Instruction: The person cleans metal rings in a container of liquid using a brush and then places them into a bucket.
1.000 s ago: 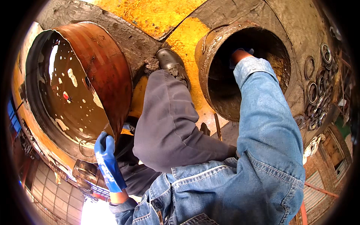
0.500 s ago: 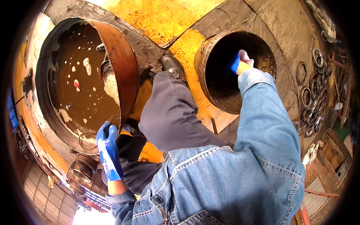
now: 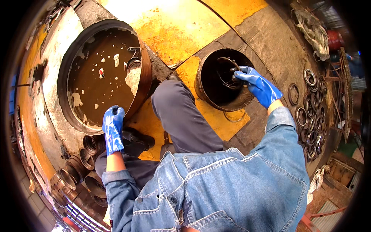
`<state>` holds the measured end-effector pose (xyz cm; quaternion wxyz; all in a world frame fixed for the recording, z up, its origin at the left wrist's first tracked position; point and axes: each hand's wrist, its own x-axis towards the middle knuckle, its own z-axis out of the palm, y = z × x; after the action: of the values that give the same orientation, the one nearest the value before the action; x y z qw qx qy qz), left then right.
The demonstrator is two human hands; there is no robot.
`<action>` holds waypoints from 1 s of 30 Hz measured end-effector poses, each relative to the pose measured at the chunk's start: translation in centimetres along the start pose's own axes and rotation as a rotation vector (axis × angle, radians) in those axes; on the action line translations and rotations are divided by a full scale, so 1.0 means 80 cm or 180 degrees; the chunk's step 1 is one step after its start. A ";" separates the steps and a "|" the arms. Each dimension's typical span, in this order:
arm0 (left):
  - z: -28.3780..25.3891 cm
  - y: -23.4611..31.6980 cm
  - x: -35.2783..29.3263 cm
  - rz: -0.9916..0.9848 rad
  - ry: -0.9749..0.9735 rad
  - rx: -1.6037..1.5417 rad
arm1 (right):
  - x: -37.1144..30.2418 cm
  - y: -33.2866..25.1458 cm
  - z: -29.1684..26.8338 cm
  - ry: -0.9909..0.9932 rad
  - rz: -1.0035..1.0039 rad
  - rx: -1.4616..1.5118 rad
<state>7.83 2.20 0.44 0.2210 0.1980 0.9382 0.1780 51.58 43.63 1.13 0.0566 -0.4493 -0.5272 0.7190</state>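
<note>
My right hand, in a blue rubber glove, pinches a dark, wet metal ring over the mouth of a round dark drum. A second curved piece shows below it, and I cannot tell whether it is the same ring. Beside the near rim of a large brown metal tub is my left hand, gloved in blue with its fingers curled. What it grips, if anything, is hidden. Murky brown liquid with foam patches fills the tub. A metal piece stands at its right inner side, and a small red-and-white object lies in the liquid.
Many metal rings lie on the floor to the right. Larger rusty rings are stacked at the lower left. My knee is between tub and drum. Yellow-stained sheets cover the floor ahead. A crumpled whitish bag lies at the far right.
My right hand has come up out of the drum, now with a dark ring in its fingers. The left hand stays by the tub rim, its fingers more curled. The view has shifted.
</note>
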 end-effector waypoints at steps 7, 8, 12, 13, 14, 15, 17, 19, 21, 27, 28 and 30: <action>-0.002 0.009 -0.009 -0.0070 0.0132 0.0184 | -0.040 0.006 0.009 0.0254 -0.0293 0.0654; -0.001 0.011 -0.009 -0.0054 0.0104 0.0177 | -0.039 0.007 0.001 0.0240 -0.0335 0.0598; -0.012 0.017 -0.022 -0.0107 0.0142 0.0189 | -0.033 0.010 -0.004 0.0428 -0.0546 0.0753; -0.012 0.017 -0.024 -0.0112 0.0150 0.0209 | -0.030 0.017 -0.004 0.0440 -0.0690 0.0693; -0.013 0.018 -0.024 -0.0119 0.0161 0.0232 | -0.028 0.023 -0.005 0.0624 -0.0596 0.0545; -0.019 0.012 -0.025 -0.0114 0.0238 0.0262 | -0.008 0.032 -0.008 0.0710 -0.0408 -0.0188; 0.007 0.007 -0.008 -0.0011 0.0210 0.0248 | 0.013 0.066 -0.048 0.0905 0.0072 -0.1977; -0.001 0.013 -0.010 -0.0061 0.0139 0.0330 | 0.027 0.061 -0.030 0.0983 0.0451 -0.3843; -0.003 0.004 -0.002 -0.0047 0.0083 0.0361 | 0.051 0.078 -0.021 0.1073 0.0064 -0.3947; -0.005 0.008 -0.011 -0.0041 0.0099 0.0314 | 0.047 0.059 -0.009 0.0691 -0.0610 -0.1221; -0.006 0.007 -0.011 -0.0023 0.0134 0.0333 | 0.049 0.061 -0.006 0.0632 -0.0631 -0.1364; -0.008 0.010 -0.010 -0.0034 0.0099 0.0320 | 0.047 0.058 -0.012 0.0768 -0.0270 -0.3223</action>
<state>8.45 2.39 1.58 0.1971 0.2010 0.9504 0.1325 51.91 44.36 -4.88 -0.0784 -0.4783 -0.8163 0.3141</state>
